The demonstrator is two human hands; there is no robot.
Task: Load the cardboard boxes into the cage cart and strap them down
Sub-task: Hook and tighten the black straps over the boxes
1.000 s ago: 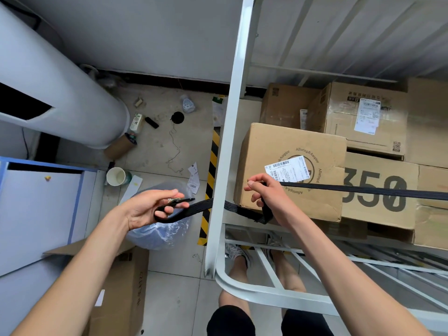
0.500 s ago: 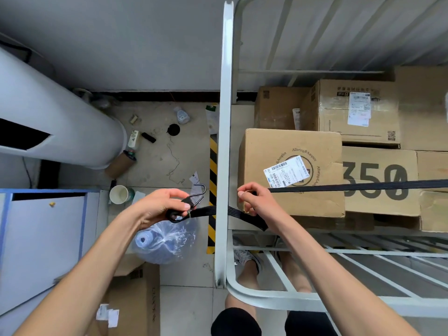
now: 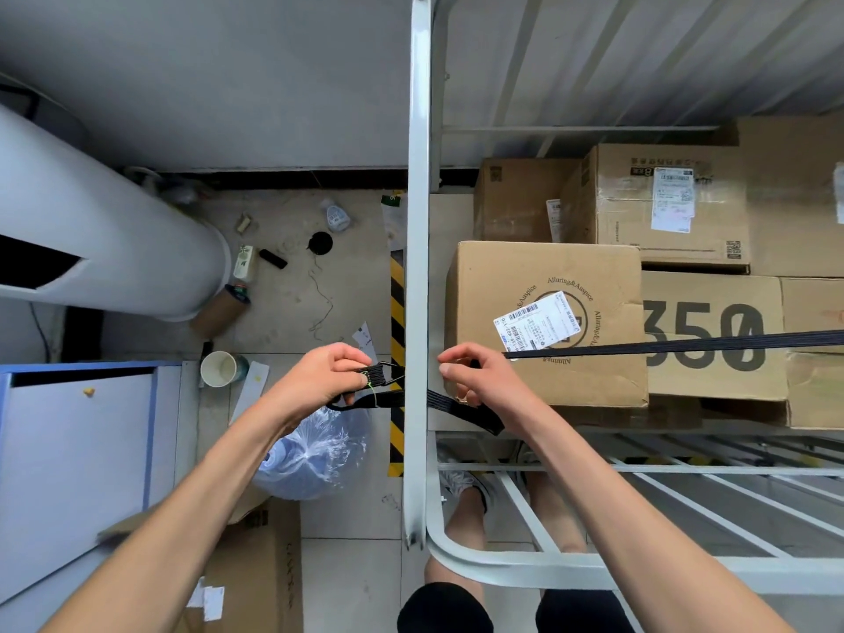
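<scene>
Post of cage cart stands between left hand, gripping strap end, and right hand, pinching strap; paper cup, plastic bag on floor.

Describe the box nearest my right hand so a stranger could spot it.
Start at the white cage cart. Just inside its upright post sits a cardboard box, left of the box printed 350. Only it carries a round logo under a tilted white label.
</scene>
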